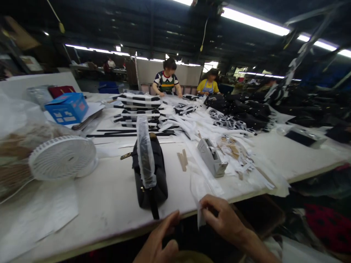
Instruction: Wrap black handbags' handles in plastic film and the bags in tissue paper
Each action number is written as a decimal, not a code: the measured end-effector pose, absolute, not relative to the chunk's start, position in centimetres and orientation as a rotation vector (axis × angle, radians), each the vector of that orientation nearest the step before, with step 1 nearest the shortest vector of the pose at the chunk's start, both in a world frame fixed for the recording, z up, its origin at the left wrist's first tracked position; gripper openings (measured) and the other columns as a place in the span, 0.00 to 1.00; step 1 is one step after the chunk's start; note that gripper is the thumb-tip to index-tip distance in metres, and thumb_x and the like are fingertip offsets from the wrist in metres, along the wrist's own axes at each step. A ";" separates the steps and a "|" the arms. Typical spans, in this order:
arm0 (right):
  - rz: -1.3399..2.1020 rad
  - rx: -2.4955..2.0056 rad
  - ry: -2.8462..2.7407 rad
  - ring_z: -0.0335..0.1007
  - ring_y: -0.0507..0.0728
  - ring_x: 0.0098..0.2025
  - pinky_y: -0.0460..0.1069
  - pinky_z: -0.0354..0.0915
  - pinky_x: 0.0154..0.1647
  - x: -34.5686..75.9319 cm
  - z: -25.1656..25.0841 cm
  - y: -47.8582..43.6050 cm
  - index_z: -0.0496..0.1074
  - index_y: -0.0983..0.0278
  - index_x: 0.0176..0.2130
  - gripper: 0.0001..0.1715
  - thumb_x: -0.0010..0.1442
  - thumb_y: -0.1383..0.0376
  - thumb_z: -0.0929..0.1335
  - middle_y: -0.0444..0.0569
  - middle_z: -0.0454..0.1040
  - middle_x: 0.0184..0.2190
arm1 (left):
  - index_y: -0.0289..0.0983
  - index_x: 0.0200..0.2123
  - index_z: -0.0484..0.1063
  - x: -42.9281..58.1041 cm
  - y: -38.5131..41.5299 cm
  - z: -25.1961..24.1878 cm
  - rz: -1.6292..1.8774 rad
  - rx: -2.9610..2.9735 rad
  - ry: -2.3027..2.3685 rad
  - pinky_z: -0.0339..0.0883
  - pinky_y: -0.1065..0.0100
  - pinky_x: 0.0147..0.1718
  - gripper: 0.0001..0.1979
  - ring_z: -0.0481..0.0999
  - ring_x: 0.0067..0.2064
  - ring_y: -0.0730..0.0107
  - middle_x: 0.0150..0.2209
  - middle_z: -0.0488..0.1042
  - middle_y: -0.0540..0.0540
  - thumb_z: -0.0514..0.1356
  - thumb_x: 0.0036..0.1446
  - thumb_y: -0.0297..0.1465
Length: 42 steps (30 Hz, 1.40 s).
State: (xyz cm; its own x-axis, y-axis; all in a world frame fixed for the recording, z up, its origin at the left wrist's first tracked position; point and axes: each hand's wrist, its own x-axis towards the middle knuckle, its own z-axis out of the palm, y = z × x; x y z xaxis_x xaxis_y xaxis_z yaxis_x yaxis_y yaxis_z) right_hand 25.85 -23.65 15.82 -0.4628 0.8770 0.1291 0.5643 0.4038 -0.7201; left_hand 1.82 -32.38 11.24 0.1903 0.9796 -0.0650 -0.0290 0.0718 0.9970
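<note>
My right hand pinches the near edge of a thin white wrapping sheet at the table's front edge. Fingers apart and holding nothing, my left hand hovers by the same edge, just in front of a black handbag. The bag stands on the table, and its raised handle is wrapped in a clear plastic sleeve. Part of its strap hangs toward me. Small brown card strips lie between the bag and a grey tape dispenser.
On the left are a white fan and a blue box. Wrapped black straps are stacked farther back. Paper scraps lie right of the dispenser, with a heap of black bags behind. Two people work across the table.
</note>
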 end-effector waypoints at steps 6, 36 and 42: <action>0.858 -1.112 -2.483 0.66 0.52 0.27 0.46 0.56 0.30 21.5 13.1 -27.6 0.69 0.62 0.28 0.08 0.52 0.73 0.63 0.43 0.72 0.25 | 0.36 0.51 0.69 4.0 -29.3 12.2 1.164 0.888 0.991 0.66 0.57 0.52 0.28 0.76 0.50 0.56 0.48 0.77 0.37 0.62 0.55 0.49; 1.311 -1.293 -1.728 0.66 0.54 0.26 0.47 0.63 0.27 13.7 13.0 -25.0 0.74 0.63 0.30 0.16 0.53 0.52 0.71 0.43 0.72 0.23 | 0.38 0.22 0.65 -1.6 -34.2 11.6 1.276 0.821 1.549 0.60 0.71 0.24 0.17 0.67 0.23 0.72 0.20 0.70 0.51 0.65 0.48 0.43; 1.298 -1.318 -1.907 0.69 0.56 0.28 0.48 0.65 0.29 12.9 12.1 -24.1 0.77 0.63 0.33 0.13 0.50 0.56 0.73 0.44 0.74 0.24 | 0.38 0.23 0.67 -3.5 -34.7 11.4 1.265 0.868 1.565 0.64 0.71 0.26 0.13 0.73 0.25 0.69 0.22 0.76 0.48 0.62 0.52 0.39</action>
